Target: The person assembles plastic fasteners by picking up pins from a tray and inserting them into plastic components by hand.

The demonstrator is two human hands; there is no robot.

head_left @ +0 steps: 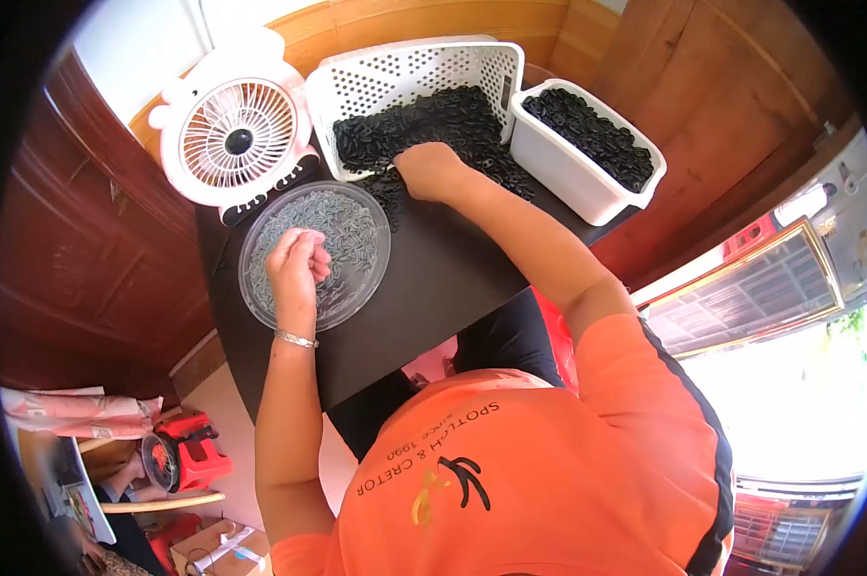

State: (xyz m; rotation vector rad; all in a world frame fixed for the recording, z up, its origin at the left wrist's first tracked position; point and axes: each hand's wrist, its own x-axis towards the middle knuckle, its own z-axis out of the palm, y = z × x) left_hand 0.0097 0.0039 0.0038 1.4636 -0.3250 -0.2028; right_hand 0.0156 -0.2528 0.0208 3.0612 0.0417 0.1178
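Note:
My left hand [299, 261] is held over a round clear tray [383, 259] full of small, thin grey-green pieces [342, 226]. Its fingers are curled together, and whatever they may hold is hidden. A silvery bracelet [296, 339] circles that wrist. At the front of a white perforated basket [320, 101], my right hand [430, 173] is closed, knuckles up, beside a heap of small black ring-like pieces [424, 120]. What its fingertips grip cannot be made out. Some black pieces have spilled from the basket onto the dark tabletop [433, 278].
A white animal-shaped fan [237, 134] stands behind the tray at the left. Right of the basket, a white tub [568, 168] is filled with more black pieces. Wooden panels [722, 125] border the table. On the floor at lower left are a red machine [198, 456] and a cardboard box [227, 552].

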